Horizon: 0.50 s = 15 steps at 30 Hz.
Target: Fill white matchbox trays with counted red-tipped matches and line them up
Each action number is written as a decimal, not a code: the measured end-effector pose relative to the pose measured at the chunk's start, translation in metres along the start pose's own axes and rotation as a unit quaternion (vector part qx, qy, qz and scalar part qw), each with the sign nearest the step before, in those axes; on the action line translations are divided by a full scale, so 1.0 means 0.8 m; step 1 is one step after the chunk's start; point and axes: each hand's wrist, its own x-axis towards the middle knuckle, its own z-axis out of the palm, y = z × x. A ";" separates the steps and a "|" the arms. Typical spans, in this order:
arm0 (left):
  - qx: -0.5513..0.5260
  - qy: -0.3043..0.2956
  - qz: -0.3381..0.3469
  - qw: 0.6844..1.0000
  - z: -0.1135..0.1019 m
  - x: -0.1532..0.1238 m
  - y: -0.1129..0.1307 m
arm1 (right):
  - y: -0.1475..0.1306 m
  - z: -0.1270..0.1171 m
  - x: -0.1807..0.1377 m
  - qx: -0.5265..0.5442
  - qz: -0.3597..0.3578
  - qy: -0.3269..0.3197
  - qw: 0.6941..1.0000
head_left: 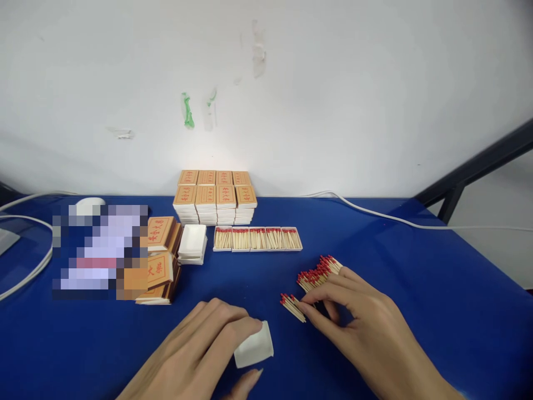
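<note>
My left hand [208,347] is curled around a small white matchbox tray [255,349] near the front of the table. Its index finger rests along the tray's far rim, and the thumb sits just off the near edge. The other fingers hide the tray's left side. My right hand [358,314] pinches at a small bunch of red-tipped matches [293,309] with thumb and index finger. Under and beyond its other fingers lies a larger pile of matches [314,276], partly covered by the hand.
Several trays filled with matches [257,239] stand in a row. Behind them are stacked orange matchboxes [215,195] by the wall. White trays [192,244] and matchbox sleeves [160,272] are piled to the left, beside a blurred-out object [104,244]. A white cable [375,218] runs along the back right.
</note>
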 end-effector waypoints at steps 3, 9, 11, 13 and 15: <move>-0.004 -0.007 -0.007 1.000 0.000 0.000 0.000 | 0.003 0.000 -0.001 -0.002 -0.001 -0.001 1.000; 0.000 0.000 -0.006 1.000 0.003 -0.001 0.001 | 0.006 0.000 -0.003 -0.013 -0.002 -0.006 1.000; -0.003 -0.001 -0.007 1.000 0.002 -0.002 0.000 | 0.006 0.000 -0.003 -0.014 0.000 -0.008 1.000; -0.006 -0.002 -0.006 1.000 0.002 -0.002 0.000 | 0.007 0.000 -0.003 -0.016 0.002 -0.007 1.000; -0.007 -0.004 -0.004 1.000 0.001 -0.001 -0.001 | 0.007 0.001 -0.002 -0.019 0.000 -0.001 1.000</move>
